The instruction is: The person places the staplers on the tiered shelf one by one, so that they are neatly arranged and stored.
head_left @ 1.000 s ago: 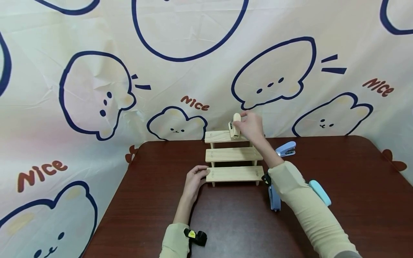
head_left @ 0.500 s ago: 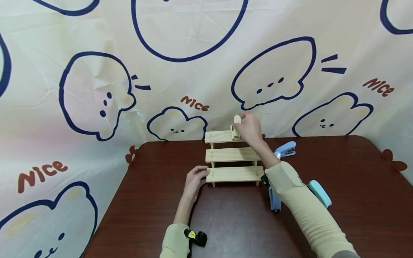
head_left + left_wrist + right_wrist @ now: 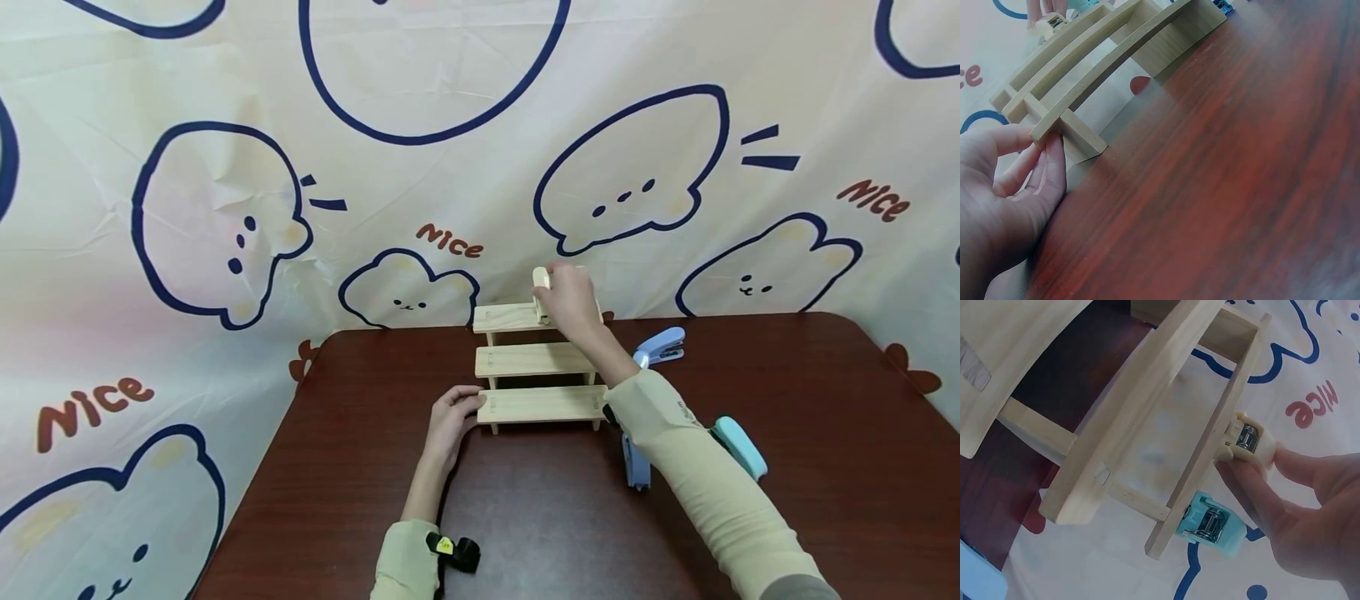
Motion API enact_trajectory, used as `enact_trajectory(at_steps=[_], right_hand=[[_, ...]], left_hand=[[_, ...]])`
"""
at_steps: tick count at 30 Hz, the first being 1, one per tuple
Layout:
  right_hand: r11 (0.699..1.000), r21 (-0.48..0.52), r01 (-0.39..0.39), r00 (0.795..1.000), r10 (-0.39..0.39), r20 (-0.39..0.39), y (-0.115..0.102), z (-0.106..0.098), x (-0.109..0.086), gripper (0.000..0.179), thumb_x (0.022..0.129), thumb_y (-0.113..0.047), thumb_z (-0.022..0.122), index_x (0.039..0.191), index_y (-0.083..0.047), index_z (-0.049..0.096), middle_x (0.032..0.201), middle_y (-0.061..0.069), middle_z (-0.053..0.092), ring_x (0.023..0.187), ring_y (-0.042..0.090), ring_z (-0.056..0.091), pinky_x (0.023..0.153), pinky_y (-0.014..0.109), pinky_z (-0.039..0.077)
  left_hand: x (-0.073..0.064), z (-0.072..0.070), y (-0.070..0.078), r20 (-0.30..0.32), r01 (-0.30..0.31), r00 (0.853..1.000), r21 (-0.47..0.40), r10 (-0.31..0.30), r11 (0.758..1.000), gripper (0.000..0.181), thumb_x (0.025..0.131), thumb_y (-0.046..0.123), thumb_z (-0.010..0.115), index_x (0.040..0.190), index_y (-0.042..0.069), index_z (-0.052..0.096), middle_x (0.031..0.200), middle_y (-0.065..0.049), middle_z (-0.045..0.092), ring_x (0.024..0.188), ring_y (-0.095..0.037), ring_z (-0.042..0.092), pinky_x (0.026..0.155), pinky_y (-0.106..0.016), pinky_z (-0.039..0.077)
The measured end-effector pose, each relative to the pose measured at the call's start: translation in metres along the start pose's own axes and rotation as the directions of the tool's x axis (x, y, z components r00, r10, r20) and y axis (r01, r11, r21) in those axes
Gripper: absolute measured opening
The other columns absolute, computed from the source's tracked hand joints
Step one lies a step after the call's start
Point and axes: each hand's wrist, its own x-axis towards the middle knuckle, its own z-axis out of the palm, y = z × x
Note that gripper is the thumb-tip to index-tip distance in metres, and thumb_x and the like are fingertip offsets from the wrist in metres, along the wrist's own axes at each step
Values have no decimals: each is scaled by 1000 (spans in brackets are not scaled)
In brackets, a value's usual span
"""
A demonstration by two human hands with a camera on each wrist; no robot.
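A three-tier pale wooden rack (image 3: 540, 406) stands on the table near its back edge. My left hand (image 3: 448, 421) pinches the left end of its lowest shelf; the left wrist view shows thumb and fingers at the board's corner. Up on the top shelf, my right hand (image 3: 573, 304) grips a cream stapler (image 3: 1254, 440) between thumb and fingers, the stapler standing on the board. Beside it on the same shelf sits a turquoise stapler (image 3: 1213, 525), which my right hand hides in the head view.
To the rack's right, a light blue stapler (image 3: 663, 343), a darker blue stapler (image 3: 637, 467) and a turquoise stapler (image 3: 738, 446) lie on the brown table (image 3: 360, 483), the last two partly behind my right arm. A cartoon-printed cloth (image 3: 450, 183) hangs behind.
My right hand has shifted slightly left along the top shelf with the cream stapler. My left hand stays at the same corner of the rack.
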Motion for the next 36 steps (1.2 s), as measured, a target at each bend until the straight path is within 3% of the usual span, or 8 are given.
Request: enact_trajectory(at_steps=[6,9,14,17,20,25,29,36], right_hand=[[999,-29,28,999,-28,-18,0,0,-3,19,97,-12,72,97,7,68,75,14,64,64,25,57,59,38,49],[999,-13,53,998,-53,-28,4,-8,-9,31,102,-20,68,109,10,68,65,12,62,55,23,54,59,40,49],[996,81,31,996,-24,-92,17,-31,-25,45,106,-28,61,129,10,64,85,19,73,68,31,67,72,45,56],[986,165,-24,994,41,-102,30,-45,-35,41,107,-27,58,127,8,66,94,22,73,77,34,70,65,37,56],[974,219,-65,989,92,-118,45,-56,-42,36,107,-23,57,125,6,68,95,23,73,75,26,72,61,26,57],[963,254,-93,977,138,-164,70,-70,-53,31,105,-17,58,119,8,70,90,23,74,62,6,68,62,25,60],[954,264,-145,972,187,-143,87,-78,-61,33,106,-19,59,122,8,69,94,26,74,64,5,69,63,23,59],[922,278,-269,954,295,-53,107,-85,-74,39,106,-25,60,127,8,66,107,28,73,82,23,76,73,27,60]], left_hand=[[0,1,-1,-1,-2,1000,-16,2,1000,31,95,4,70,121,-12,64,98,-6,68,86,-15,68,74,-27,57],[0,2,-2,4,3,1000,-17,-3,1000,31,95,5,70,121,-11,64,98,-6,68,87,-15,68,74,-27,57],[1,2,-3,9,9,1000,-9,-9,1000,33,95,5,71,122,-12,63,98,-6,68,87,-15,68,75,-27,57],[1,1,-2,-2,5,1000,-6,-5,1000,31,95,4,71,121,-12,64,97,-6,68,86,-15,68,74,-26,57],[2,0,-2,-11,5,1000,-3,-5,1000,29,95,4,70,119,-10,65,96,-6,67,85,-16,67,73,-26,57],[2,-1,-2,-10,10,1000,-5,-10,1000,25,95,4,70,117,-8,67,97,-5,67,86,-15,67,74,-27,57],[2,-1,-1,-14,14,1000,0,-14,1000,26,95,4,70,117,-8,66,97,-5,68,86,-15,67,74,-27,57],[2,0,-1,-8,9,1000,11,-9,1000,28,96,5,69,119,-9,65,99,-6,68,88,-16,67,75,-27,57]])
